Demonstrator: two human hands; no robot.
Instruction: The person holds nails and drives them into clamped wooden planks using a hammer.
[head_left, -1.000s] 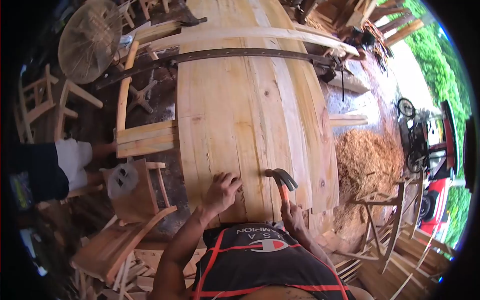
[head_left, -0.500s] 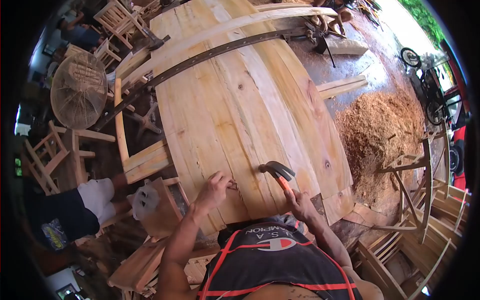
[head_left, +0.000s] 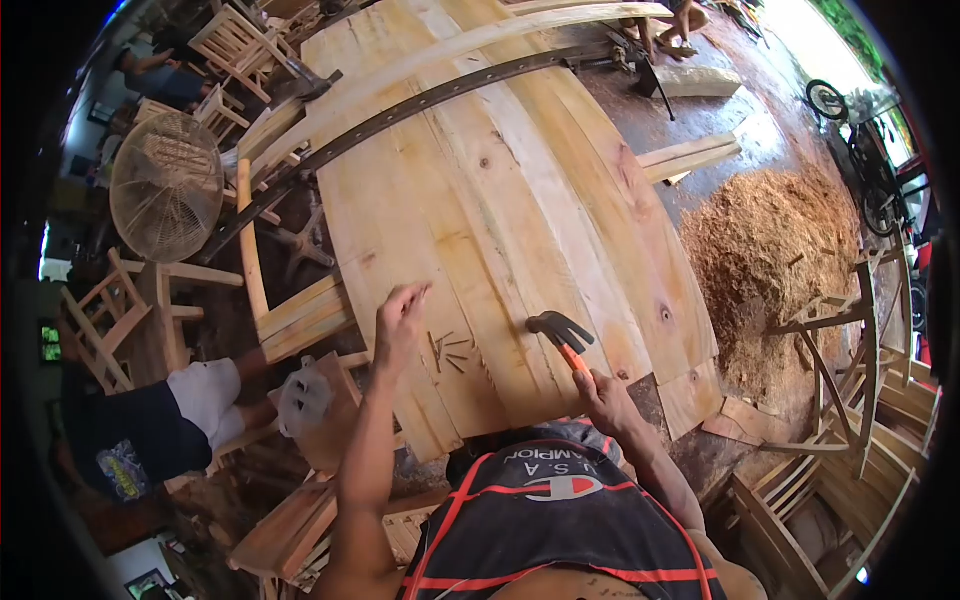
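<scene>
My right hand (head_left: 606, 398) grips the orange handle of a claw hammer (head_left: 562, 330), whose dark head is just over the wooden panel (head_left: 400, 225) with the claws toward the right. Above the panel's left part, my left hand (head_left: 398, 328) is closed, thumb and fingertips pinched together; whatever they hold is too small to make out. Several loose nails (head_left: 452, 353) lie scattered on the boards, just right of my left wrist. The panel is made of long pale planks set edge to edge.
A long dark metal bar clamp (head_left: 420, 108) crosses the panel's far part, beside a pale wooden strip (head_left: 470, 45). Left stand a fan (head_left: 167, 185) and a person in dark shirt (head_left: 130, 435). A sawdust heap (head_left: 770, 260) and chair frames (head_left: 865, 360) are right.
My left hand has lifted off the spot where the nails lie and moved up and left, uncovering them. The hammer stays in my right hand, nearly in place.
</scene>
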